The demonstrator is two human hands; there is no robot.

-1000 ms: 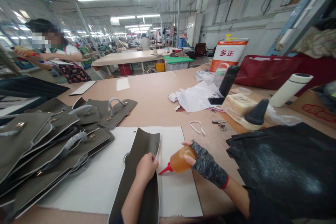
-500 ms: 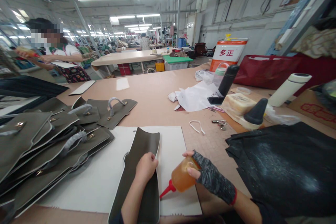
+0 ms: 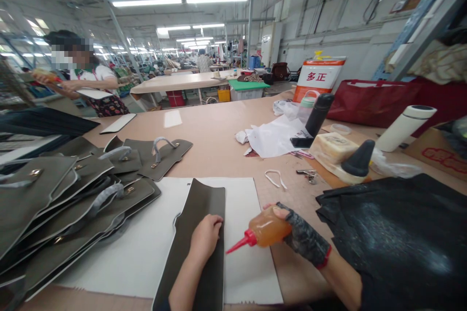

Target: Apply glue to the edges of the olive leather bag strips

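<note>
Olive panel lies lengthwise away from you on the white sheet, near end running out of view. Looks light and bendy with some spring, likely to crease if pressed hard; best held flat-handed or by an edge. Squeeze bottle is up over the sheet, right of the panel, red nozzle slanting down toward its right edge. Likely soft-walled and light; take it round the body, gently. Your left hand rests on the panel, fingers curled near the right edge; can't tell if they pinch it. Your right hand, gloved, has its fingers wrapped round the bottle, forearm from lower right. Beyond: bench, panel pile left, black sheets right.
</note>
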